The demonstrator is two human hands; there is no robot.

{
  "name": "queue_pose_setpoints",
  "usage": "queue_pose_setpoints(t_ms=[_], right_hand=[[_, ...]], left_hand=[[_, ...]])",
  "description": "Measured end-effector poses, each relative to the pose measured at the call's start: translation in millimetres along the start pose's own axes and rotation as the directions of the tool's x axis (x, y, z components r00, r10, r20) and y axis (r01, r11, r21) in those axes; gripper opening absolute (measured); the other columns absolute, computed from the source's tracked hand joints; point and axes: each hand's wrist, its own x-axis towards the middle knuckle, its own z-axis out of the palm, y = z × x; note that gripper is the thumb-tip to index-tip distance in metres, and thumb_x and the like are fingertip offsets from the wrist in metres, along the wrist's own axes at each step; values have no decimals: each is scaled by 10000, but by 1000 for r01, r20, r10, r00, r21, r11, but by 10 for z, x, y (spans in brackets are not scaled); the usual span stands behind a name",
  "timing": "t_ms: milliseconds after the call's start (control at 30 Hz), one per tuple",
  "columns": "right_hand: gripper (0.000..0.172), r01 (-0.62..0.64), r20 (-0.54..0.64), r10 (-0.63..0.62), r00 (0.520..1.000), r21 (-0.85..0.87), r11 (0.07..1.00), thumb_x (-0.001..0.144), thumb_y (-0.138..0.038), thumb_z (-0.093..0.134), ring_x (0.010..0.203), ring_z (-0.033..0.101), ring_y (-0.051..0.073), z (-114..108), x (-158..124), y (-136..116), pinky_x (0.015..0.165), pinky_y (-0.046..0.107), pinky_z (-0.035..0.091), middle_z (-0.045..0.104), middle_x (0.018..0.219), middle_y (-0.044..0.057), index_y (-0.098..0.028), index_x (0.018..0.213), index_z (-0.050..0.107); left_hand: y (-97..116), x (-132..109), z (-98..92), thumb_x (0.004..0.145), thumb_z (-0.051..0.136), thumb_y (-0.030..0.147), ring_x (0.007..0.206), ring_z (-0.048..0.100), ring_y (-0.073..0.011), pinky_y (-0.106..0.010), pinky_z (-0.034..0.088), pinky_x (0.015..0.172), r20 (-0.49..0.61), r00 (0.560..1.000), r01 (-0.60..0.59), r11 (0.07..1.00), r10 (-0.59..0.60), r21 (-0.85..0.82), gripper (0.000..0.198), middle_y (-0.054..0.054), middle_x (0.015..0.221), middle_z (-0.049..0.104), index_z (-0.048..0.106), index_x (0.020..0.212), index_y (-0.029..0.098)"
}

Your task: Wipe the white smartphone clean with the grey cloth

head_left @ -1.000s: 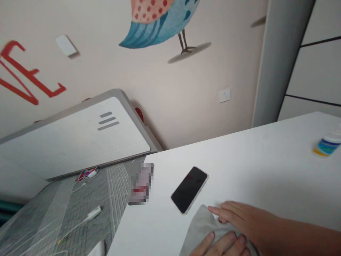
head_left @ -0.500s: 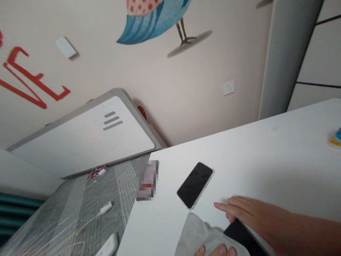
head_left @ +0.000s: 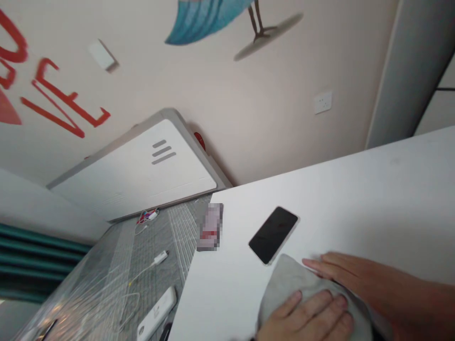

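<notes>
Grey cloth (head_left: 305, 289) bunched on white table (head_left: 355, 199), under both my hands. Left hand (head_left: 305, 319) flat on top, fingers spread wide, pressing, no grip. Right hand (head_left: 348, 272) flat along its far side, fingers narrow together, also open. Black phone (head_left: 273, 235) lies just beside the cloth. Pixelated item (head_left: 209, 227) sits farther off, near the table edge.
</notes>
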Motion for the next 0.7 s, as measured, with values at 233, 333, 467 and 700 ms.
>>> queue_pose_setpoints(t_ms=[233,333,467,700], right_hand=[[1342,-40,114,34,993,54,998,631,-590,964,1269,663,448,-195,142,-201,1060,609,560,664,1419,249,-151,1717,309],[1316,-28,126,21,992,54,998,674,-611,943,1247,663,434,-211,158,-208,1059,607,549,661,1398,257,-118,1711,302],[1284,-22,134,15,991,50,998,705,-603,939,1254,652,421,-243,153,-229,1069,581,536,657,1395,257,-102,1704,307],[1362,-15,115,8,993,57,998,634,-566,1003,1241,648,400,-231,131,-198,1080,536,523,662,1387,218,-145,1714,287]], left_hand=[[-208,-497,-616,1147,484,246,1670,278,-236,-416,172,1393,362,927,-7,971,96,-240,420,-35,1752,397,594,1551,206],[-215,-565,-710,1141,500,234,1675,259,-241,-407,173,1393,380,921,14,969,83,-247,427,-53,1776,339,583,1558,188],[-222,-588,-739,1153,455,235,1681,240,-240,-405,157,1394,402,911,28,962,87,-272,441,-70,1795,279,561,1575,165],[-269,-658,-757,1162,241,551,1672,278,-257,-429,165,1390,402,905,-11,952,140,-306,666,-95,1789,302,518,1610,143]])
